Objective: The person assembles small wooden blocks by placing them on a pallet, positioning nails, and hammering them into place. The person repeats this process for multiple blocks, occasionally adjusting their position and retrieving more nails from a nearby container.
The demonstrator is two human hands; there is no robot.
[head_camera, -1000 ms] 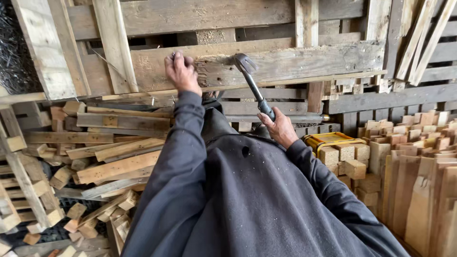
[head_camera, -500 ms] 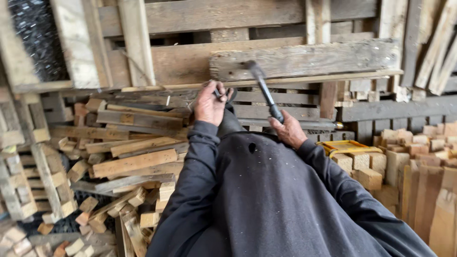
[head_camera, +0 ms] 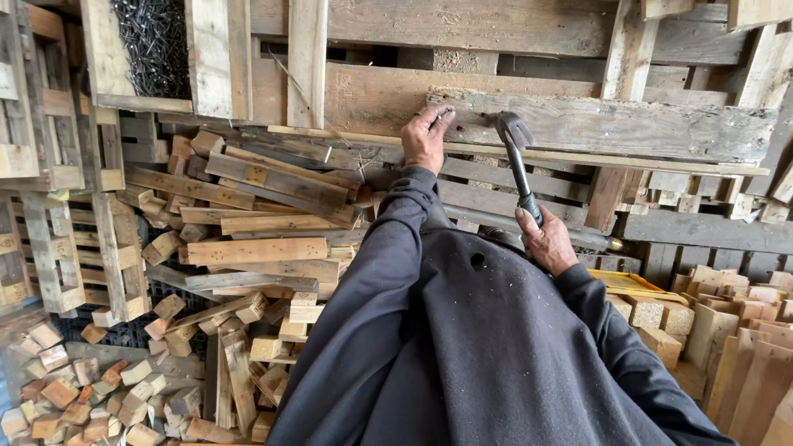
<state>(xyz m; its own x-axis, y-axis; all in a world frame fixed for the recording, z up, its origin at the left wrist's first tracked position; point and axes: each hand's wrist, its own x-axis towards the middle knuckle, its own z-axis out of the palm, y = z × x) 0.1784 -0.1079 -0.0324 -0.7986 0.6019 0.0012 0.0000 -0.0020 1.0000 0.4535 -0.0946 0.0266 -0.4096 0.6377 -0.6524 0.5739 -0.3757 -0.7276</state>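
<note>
Weathered grey wood is what your left hand (head_camera: 427,136) presses on: its fingers (head_camera: 440,116) lie bent over the near end of a rough plank (head_camera: 611,124) that runs across the pallet stack at the top of the view, resting on it rather than wrapped around it. Your right hand (head_camera: 545,241) has its fingers closed tight around the black handle of a hammer (head_camera: 519,161), whose metal head sits against the lower edge of that same plank, just beside your left hand. Below to your left lies a pile of wood blocks (head_camera: 124,388) and short boards (head_camera: 256,248).
</note>
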